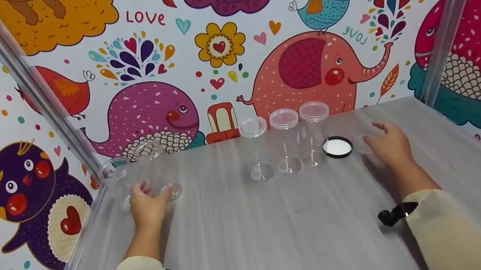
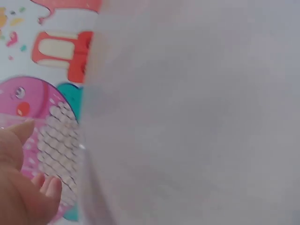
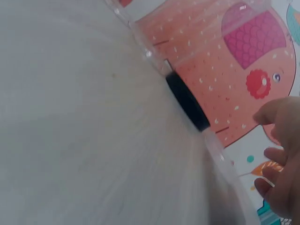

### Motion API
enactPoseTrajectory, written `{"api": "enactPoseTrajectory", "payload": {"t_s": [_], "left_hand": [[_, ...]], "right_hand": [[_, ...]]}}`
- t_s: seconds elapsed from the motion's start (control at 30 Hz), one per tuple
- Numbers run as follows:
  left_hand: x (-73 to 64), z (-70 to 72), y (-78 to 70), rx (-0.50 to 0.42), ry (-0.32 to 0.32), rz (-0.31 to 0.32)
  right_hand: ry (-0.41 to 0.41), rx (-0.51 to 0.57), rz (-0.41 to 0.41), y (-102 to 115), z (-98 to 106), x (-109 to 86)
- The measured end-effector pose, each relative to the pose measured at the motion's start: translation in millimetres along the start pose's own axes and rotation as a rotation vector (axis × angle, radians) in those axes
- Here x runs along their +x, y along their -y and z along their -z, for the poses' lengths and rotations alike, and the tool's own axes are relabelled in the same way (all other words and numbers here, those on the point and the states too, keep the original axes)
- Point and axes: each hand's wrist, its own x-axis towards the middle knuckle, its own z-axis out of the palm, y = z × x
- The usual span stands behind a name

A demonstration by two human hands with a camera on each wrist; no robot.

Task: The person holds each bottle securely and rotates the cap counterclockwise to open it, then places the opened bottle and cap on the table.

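Observation:
My left hand (image 1: 149,208) is at the left of the table, its fingers spread, beside two clear plastic jars. One clear jar (image 1: 118,180) stands just beyond the fingers; the other jar (image 1: 151,162) has its base close to the thumb. Whether the hand touches either is hard to tell. At the right, my right hand (image 1: 389,145) has its thumb and fingers apart beside a clear round lid (image 1: 363,145) lying flat; contact is unclear. To the left of that lid lies a black-rimmed lid (image 1: 337,147) with a white inside.
Three tall clear jars with clear tops stand in a row near the back: a left jar (image 1: 257,151), a middle jar (image 1: 287,144) and a right jar (image 1: 315,134). A patterned wall (image 1: 224,79) and metal posts (image 1: 46,99) border the grey table (image 1: 278,241).

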Motion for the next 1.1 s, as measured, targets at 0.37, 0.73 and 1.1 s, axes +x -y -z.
{"api": "enactPoseTrajectory", "payload": {"t_s": [0.37, 0.73, 1.1], "left_hand": [[-25.1, -34.4, -26.0, -0.026, 0.137, -0.114], [-32.0, -80.1, -51.3, -0.064, 0.394, -0.034], [-35.5, -123.8, -62.7, -0.135, 0.522, -0.034]], "right_hand": [[-0.056, 0.162, 0.125, 35.8, -9.3, -21.0], [-0.052, 0.256, 0.267, 62.1, -18.4, -42.0], [-0.050, 0.256, 0.350, 73.7, -22.7, -52.5]]}}
